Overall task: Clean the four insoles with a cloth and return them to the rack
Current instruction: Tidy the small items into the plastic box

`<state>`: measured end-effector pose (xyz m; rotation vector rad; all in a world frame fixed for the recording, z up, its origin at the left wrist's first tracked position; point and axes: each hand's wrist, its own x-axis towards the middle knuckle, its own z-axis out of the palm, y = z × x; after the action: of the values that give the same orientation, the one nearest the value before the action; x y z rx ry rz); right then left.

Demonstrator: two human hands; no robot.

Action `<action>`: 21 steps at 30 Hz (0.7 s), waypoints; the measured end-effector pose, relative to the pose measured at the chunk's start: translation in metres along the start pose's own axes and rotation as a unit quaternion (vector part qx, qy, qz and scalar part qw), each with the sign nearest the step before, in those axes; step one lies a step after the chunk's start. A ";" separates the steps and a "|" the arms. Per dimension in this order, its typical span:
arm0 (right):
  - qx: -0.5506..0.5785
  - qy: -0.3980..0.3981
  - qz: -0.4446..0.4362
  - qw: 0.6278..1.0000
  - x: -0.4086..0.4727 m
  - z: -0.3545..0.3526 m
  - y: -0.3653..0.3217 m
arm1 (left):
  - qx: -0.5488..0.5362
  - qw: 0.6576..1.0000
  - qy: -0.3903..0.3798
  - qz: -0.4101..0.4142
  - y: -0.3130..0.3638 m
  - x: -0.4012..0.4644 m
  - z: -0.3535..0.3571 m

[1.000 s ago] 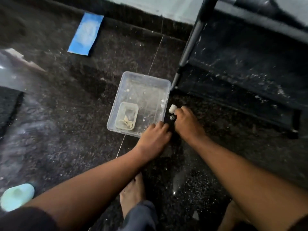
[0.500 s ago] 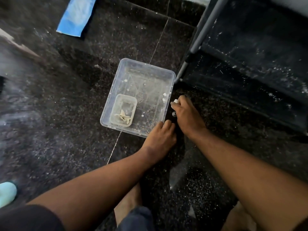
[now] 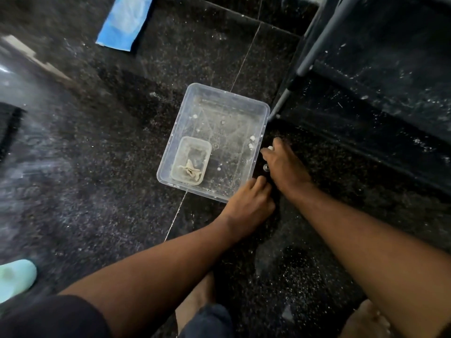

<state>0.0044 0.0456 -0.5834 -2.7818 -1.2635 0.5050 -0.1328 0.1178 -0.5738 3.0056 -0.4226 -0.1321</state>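
The right hand point(image 3: 286, 167) rests on the dark floor point(image 3: 97, 191) with its fingers curled. A small white thing point(image 3: 270, 148) shows at its fingertips, seemingly pinched; what it is I cannot tell. A small ring point(image 3: 265, 167) lies on the floor just beside that hand. The left hand point(image 3: 249, 203) is just nearer the person, with its fingers bent down onto the floor. Whether it grips anything is hidden. The dark strip between the two hands may be a black insole, but it is lost against the floor.

Touching or nearly touching both hands on their left is one clear tub point(image 3: 258, 113). Inside it is one small container point(image 3: 179, 154) holding a crumpled pale scrap point(image 3: 190, 169), which is possibly the cloth. The rack point(image 3: 366, 98) stands to the right, and its leg meets the tub's far right corner.

Only one insole is plain to see, the blue insole point(image 3: 124, 20). It lies well apart from the hands toward the far edge of the floor, beyond the tub and to the left. Its long axis runs away from the person and leans slightly right. The left hand is on its side, so it is probably the better one to reach with. One pale green thing point(image 3: 14, 276) at the near left edge may be a second insole or a slipper. No other insoles can be made out, and the rack's shelves look bare of them.
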 end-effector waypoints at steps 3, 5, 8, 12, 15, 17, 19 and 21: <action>-0.016 0.031 0.020 0.999 0.002 -0.001 -0.004 | -0.111 0.985 0.093 -0.089 -0.001 -0.010 -0.006; -0.022 0.024 0.022 0.999 -0.001 -0.003 -0.007 | -0.193 0.962 0.113 -0.155 -0.009 -0.024 -0.013; -0.031 0.036 0.023 0.999 -0.006 -0.005 -0.007 | -0.225 0.931 0.152 -0.245 -0.028 -0.045 -0.019; -0.023 0.074 0.057 0.995 -0.010 -0.002 -0.010 | -0.237 0.907 0.133 -0.323 -0.050 -0.063 -0.014; -0.028 0.104 0.078 0.991 -0.016 0.002 -0.014 | -0.226 0.916 0.076 -0.322 -0.055 -0.067 -0.009; -0.003 0.141 0.094 0.986 -0.022 0.003 -0.018 | -0.208 0.921 0.048 -0.325 -0.057 -0.065 -0.010; 0.028 0.164 0.108 0.980 -0.028 0.004 -0.023 | -0.150 0.932 0.026 -0.329 -0.059 -0.059 -0.013; 0.070 0.188 0.124 0.972 -0.032 0.007 -0.028 | -0.082 0.942 0.015 -0.325 -0.062 -0.055 -0.016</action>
<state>-0.0376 0.0402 -0.5762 -2.7482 -0.7784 0.0596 -0.1672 0.1935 -0.5610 2.8451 0.5694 -0.1580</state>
